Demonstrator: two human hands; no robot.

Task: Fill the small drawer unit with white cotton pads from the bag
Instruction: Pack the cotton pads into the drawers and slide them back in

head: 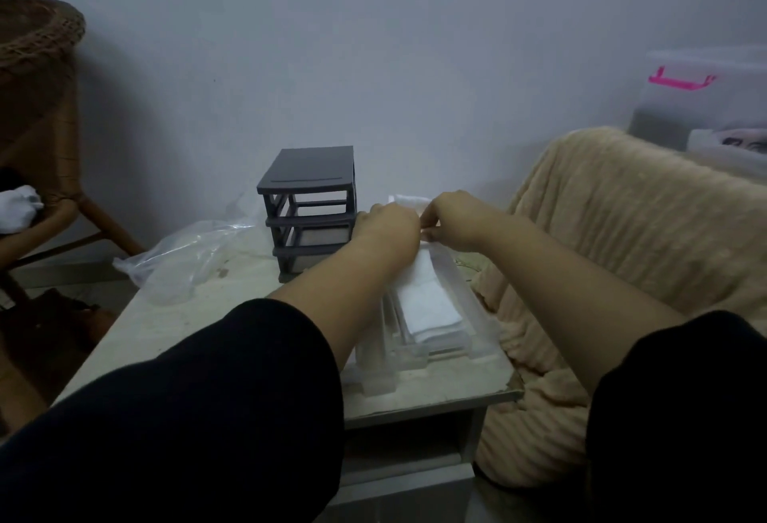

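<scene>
A small grey drawer unit (309, 207) stands at the back of the little table (232, 307); its top slot is empty and the lower drawers sit in place. A clear pulled-out drawer (465, 294) lies to its right, holding a stack of white cotton pads (427, 302). My left hand (390, 228) and my right hand (454, 219) meet over the far end of that drawer, fingers curled around white pads there. A crumpled clear plastic bag (186, 261) lies left of the unit.
A wicker chair (41, 107) stands at the left with a white cloth (18, 207) on it. A beige fleece blanket (622, 253) covers furniture on the right. Clear storage boxes (705, 99), one with a pink handle, sit behind it.
</scene>
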